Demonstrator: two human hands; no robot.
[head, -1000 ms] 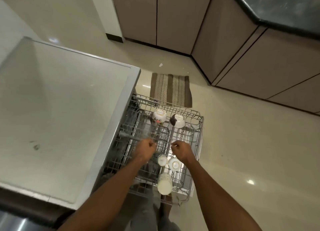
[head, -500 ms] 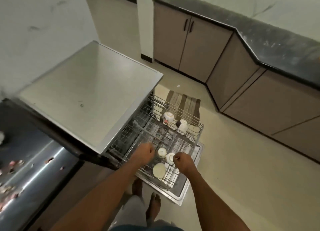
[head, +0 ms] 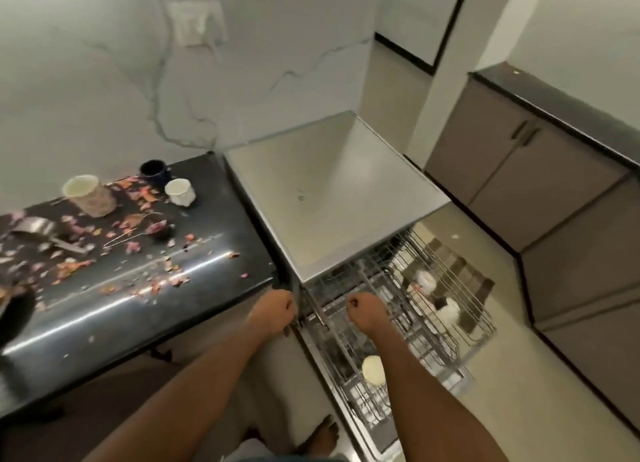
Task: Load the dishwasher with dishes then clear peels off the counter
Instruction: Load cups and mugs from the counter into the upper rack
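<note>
The dishwasher stands open with its wire rack pulled out over the floor. In the rack sit a white cup, a brown-and-white cup and a pale bowl. My right hand hovers over the rack's near left part, fingers curled, holding nothing. My left hand is a fist at the seam between counter and dishwasher. Pink and orange peels lie scattered over the black counter.
On the counter stand a large cream cup, a small white cup, a dark blue mug, a steel pan and a strainer. A striped mat lies beyond the rack. Brown cabinets line the right.
The view has swung left and up, bringing the counter with peels into sight. Both hands have drawn back from the middle of the rack toward its near left edge.
</note>
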